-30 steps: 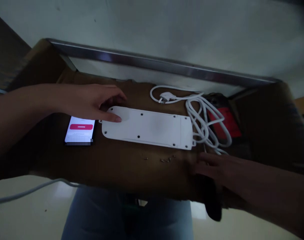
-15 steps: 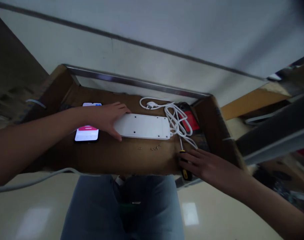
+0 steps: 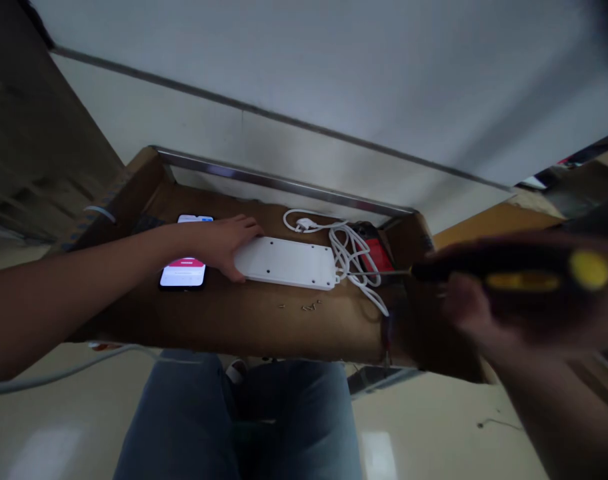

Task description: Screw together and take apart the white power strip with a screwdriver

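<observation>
A white power strip lies with its screw-hole side up in a shallow cardboard tray. My left hand grips its left end, thumb on the near edge and fingers over the far edge. Raised close to the camera, my right hand is blurred. It holds a black-and-yellow screwdriver, whose shaft points left toward the strip's cord end. Several small screws lie on the cardboard in front of the strip. Its white cord is coiled at the right, with the plug behind the strip.
Under my left forearm lies a phone with a lit screen. A red-and-black object sits behind the cord, its kind unclear. A white panel rises behind the tray. A pale cable runs at the lower left.
My right hand has lifted the screwdriver from the tray's right front and swung it up, shaft now pointing left. My left hand stays on the power strip. The view has shifted slightly.
</observation>
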`<state>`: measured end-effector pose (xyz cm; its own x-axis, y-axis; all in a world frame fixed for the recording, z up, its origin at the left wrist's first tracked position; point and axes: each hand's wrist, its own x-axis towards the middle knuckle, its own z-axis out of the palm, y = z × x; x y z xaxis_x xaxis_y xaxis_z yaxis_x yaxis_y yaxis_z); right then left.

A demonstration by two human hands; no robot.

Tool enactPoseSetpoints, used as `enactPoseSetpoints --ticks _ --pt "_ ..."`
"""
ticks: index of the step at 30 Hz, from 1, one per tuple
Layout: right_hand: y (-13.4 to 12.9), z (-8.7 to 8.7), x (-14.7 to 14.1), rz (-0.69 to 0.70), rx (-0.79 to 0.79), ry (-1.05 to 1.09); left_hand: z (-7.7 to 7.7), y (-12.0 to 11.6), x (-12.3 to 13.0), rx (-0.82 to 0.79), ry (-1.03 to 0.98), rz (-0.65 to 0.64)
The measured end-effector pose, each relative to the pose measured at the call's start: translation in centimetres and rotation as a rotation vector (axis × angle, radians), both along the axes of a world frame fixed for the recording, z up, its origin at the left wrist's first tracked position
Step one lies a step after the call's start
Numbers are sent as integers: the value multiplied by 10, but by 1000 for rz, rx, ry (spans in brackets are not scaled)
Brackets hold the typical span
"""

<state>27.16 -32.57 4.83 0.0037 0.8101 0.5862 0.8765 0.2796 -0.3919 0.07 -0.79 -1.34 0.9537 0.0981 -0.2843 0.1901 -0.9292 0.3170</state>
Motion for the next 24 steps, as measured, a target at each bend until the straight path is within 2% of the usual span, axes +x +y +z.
enactPoseSetpoints --ticks 2,6,9,16,24 --pt "34 -1 8 -28 77 71 -1 1 0 -9 -11 -4" --pt "110 -4 19 -131 496 361 -4 1 -1 -8 -39 1" --pt "140 -9 27 -146 526 418 -4 1 -1 0 -52 6" --pt "133 -17 41 -157 502 440 -2 2 -1 -42 -18 36" --pt "131 -17 37 -111 506 386 -4 4 -4 -38 -26 28"
